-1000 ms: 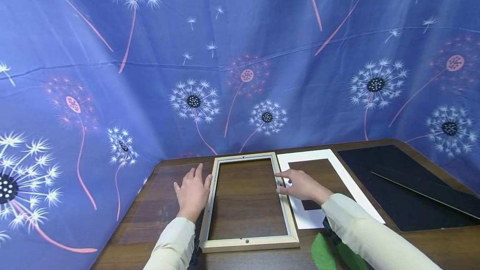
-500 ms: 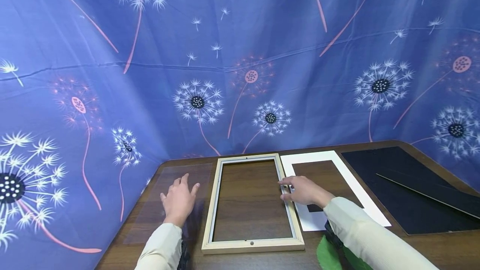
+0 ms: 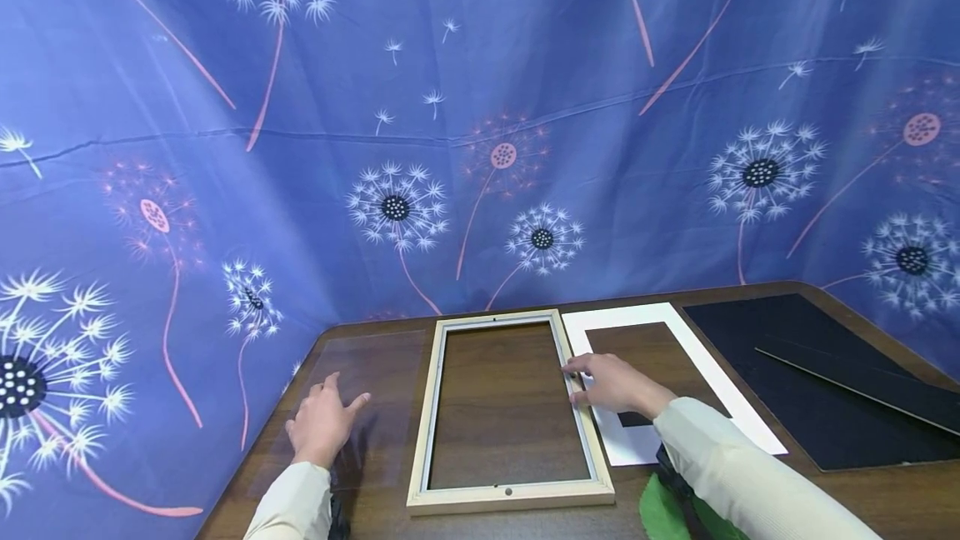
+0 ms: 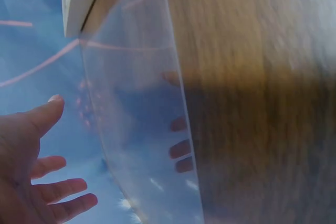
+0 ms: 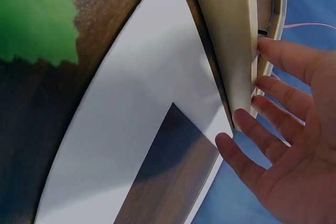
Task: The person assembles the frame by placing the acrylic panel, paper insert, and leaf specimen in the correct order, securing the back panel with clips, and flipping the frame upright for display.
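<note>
A pale wooden picture frame (image 3: 510,497) lies flat on the table, its middle showing bare wood. Left of it is a clear plastic sheet (image 3: 386,365), which mirrors fingers in the left wrist view. My left hand (image 3: 322,423) hovers over that sheet's left part, fingers spread and holding nothing. My right hand (image 3: 617,386) is at the frame's right side, its fingers loosely extended. In the right wrist view the thumb and some fingertips lie against or very close to the frame's side (image 5: 231,35); contact is hard to tell. Under that hand lies a white mat board (image 3: 705,367) with a rectangular window.
At the right lies a black board (image 3: 795,407) with a raised black strip or flap (image 3: 862,377) on it. A green leaf-like piece (image 3: 660,511) sits by the front edge, partly behind the right wrist. A blue dandelion-print cloth (image 3: 480,65) hangs behind the brown table.
My left hand has moved left and towards me, from beside the frame's left edge to over the clear sheet. My right hand stays by the frame's right side. The frame stays put.
</note>
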